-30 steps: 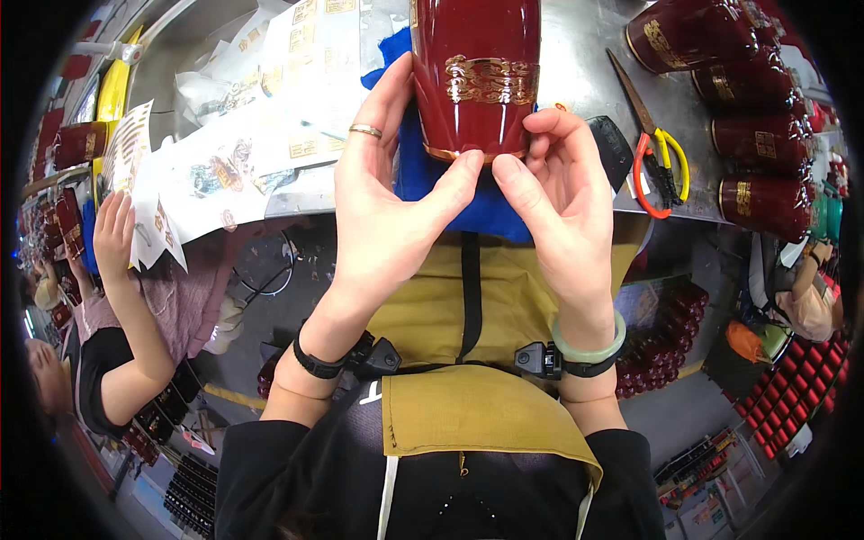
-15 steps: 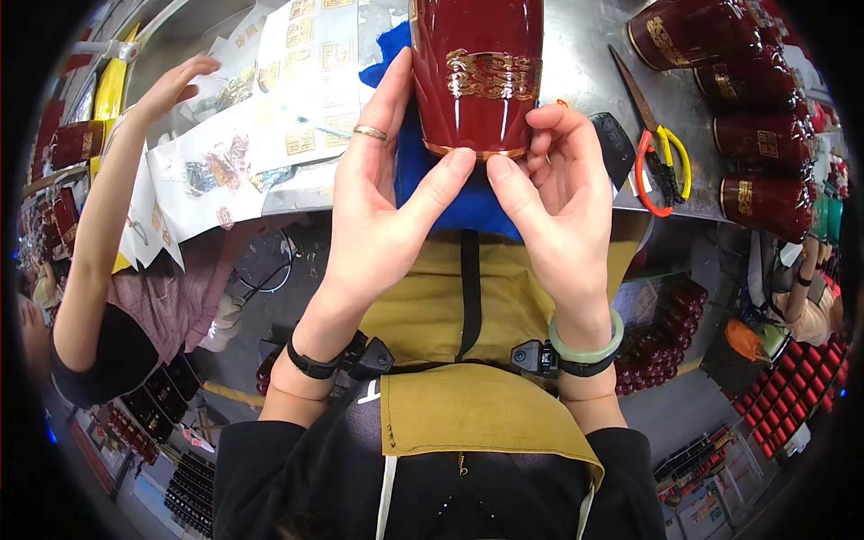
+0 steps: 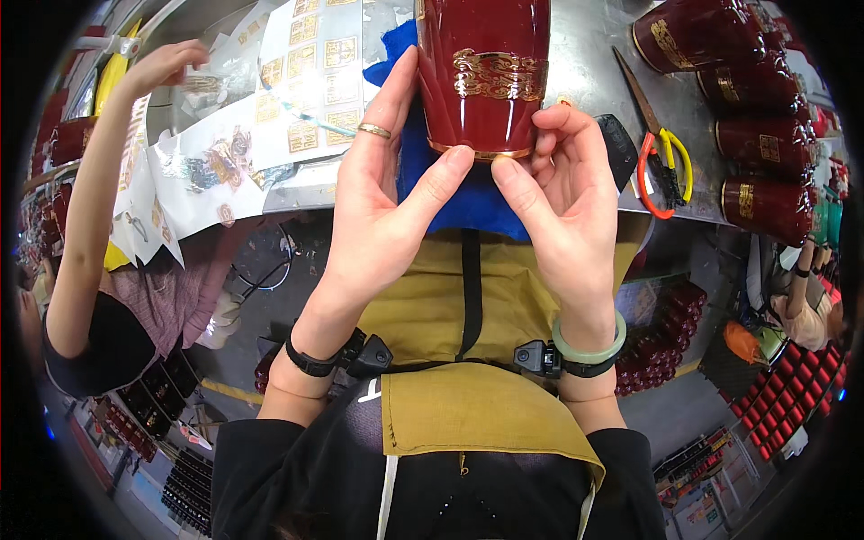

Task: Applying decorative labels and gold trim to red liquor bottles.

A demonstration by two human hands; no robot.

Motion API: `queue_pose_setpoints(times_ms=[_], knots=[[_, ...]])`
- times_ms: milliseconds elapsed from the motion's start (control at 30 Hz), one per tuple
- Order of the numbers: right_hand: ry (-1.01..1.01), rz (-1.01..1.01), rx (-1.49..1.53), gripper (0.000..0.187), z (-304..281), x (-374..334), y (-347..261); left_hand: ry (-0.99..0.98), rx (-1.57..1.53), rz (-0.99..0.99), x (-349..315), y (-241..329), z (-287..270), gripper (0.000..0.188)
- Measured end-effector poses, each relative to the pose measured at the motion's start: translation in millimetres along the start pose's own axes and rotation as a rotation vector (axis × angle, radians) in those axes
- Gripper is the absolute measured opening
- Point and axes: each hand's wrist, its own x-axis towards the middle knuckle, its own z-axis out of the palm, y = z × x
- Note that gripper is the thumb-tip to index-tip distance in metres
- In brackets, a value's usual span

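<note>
A glossy dark red jar [image 3: 486,112] with a gold scroll decal and a thin gold band at its near end lies in front of me, its far end cut off by the upper edge. Along its left side run the fingers of my left hand [image 3: 378,202], the thumb pressing on the gold band. My right hand [image 3: 571,202] grips the near right corner with curled fingers and its thumb on the same band. Under the jar is a blue cloth [image 3: 477,205]. Both hands are closed on the jar.
Scissors with red and yellow handles [image 3: 661,166] lie on the metal table [image 3: 585,54], near a black object [image 3: 616,148]. More red jars [image 3: 765,209] are stacked at right. Gold decal sheets [image 3: 310,90] cover the left side, where a co-worker's arm [image 3: 99,180] reaches in.
The jar and my hands have shifted very slightly to the right in the picture. At left, the co-worker's hand has moved a little up and left, with its fingers more bent.
</note>
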Motion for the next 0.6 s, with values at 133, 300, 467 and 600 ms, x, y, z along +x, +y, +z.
queue_pose_setpoints(times_ms=[133,300,467,600], knots=[[-0.016,-0.088,-0.197,0.050,-9,-4,-1,0.015,-0.050,-0.047,-3,3,-5,0.076],[0.076,-0.129,-0.579,0.039,-8,-20,-9,0.045,0.256,0.047,-24,15,-17,0.065],[0.032,-0.215,-0.615,0.016,-21,-28,-22,0.272,0.450,0.162,-26,26,-69,0.057],[0.342,-0.077,-0.725,0.023,-62,-21,-33,0.290,0.781,0.026,9,41,-153,0.047]])
